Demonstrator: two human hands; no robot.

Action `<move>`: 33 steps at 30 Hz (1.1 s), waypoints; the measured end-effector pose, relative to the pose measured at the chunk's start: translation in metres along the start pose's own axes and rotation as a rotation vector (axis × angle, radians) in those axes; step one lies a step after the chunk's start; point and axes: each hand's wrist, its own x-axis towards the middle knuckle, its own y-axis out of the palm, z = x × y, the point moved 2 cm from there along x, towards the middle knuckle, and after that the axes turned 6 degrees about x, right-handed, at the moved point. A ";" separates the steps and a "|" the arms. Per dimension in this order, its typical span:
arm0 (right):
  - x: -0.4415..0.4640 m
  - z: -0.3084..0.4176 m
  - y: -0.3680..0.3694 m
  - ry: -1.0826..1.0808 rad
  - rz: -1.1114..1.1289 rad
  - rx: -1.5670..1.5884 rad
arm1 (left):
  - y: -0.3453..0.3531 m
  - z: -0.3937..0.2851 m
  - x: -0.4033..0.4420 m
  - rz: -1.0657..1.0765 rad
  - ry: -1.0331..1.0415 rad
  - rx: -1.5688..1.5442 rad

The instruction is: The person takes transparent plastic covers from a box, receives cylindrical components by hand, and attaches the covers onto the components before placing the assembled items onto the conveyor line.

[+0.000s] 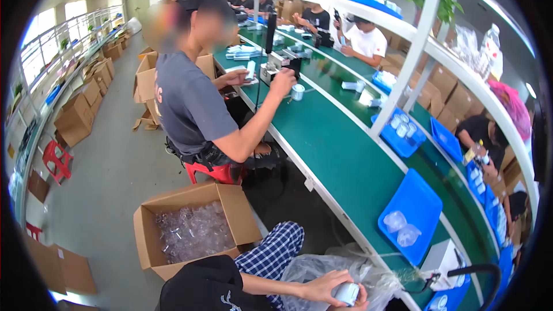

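At the bottom of the head view, my left hand (320, 288) reaches in from a black sleeve, its fingers closed round a small pale cylindrical part (347, 294). Fingers of my right hand (362, 298) show at the part's right side and also grip it; the rest of that hand is cut off by the frame or hidden. Under and beside both hands lies a crumpled clear plastic bag (305, 268). A blue tray (412, 201) with two clear round plastic pieces (408, 234) sits on the green bench just beyond.
An open carton (242, 216) full of clear plastic pieces stands on the floor at left. A co-worker (201, 92) sits ahead at a bench device (279, 63). A white box (442, 265) with a black hose (489, 270) is at right. White shelf posts (409, 46) rise over the bench (322, 132).
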 end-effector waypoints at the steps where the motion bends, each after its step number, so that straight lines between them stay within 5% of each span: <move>1: 0.003 -0.001 0.001 -0.013 0.038 0.040 | -0.001 0.001 0.001 -0.025 0.008 0.010; 5: 0.019 -0.015 0.028 0.151 0.009 0.025 | -0.019 0.005 0.013 -0.140 -0.019 0.039; 10: 0.042 -0.015 0.081 -0.064 0.805 -0.663 | -0.086 0.034 0.059 -0.511 -0.058 -0.314; 12: 0.023 0.026 0.123 -0.243 0.922 -0.908 | -0.134 0.060 0.090 -0.723 0.023 -0.242; 14: 0.046 0.023 0.119 -0.650 0.865 -1.011 | -0.185 0.099 0.126 -0.975 -0.031 -0.333; 15: 0.065 0.025 0.114 -0.476 0.865 -0.951 | -0.212 0.122 0.143 -1.058 -0.079 -0.205; 20: 0.177 0.028 0.102 -0.646 0.561 -1.449 | -0.310 0.211 0.182 -1.244 -0.486 0.072; 22: 0.212 0.013 0.093 -0.550 0.459 -1.546 | -0.319 0.195 0.172 -1.111 -0.600 0.442; 25: 0.231 0.016 0.098 -0.449 0.396 -1.464 | -0.324 0.201 0.174 -1.084 -0.791 0.497; 27: 0.234 0.002 0.095 -0.463 0.409 -1.131 | -0.330 0.205 0.175 -1.068 -0.794 0.534; 30: 0.223 0.002 0.089 -0.395 0.326 -1.246 | -0.342 0.211 0.172 -0.979 -0.796 0.435; 33: 0.226 0.002 0.089 -0.377 0.341 -1.218 | -0.322 0.198 0.152 -1.446 -0.495 0.373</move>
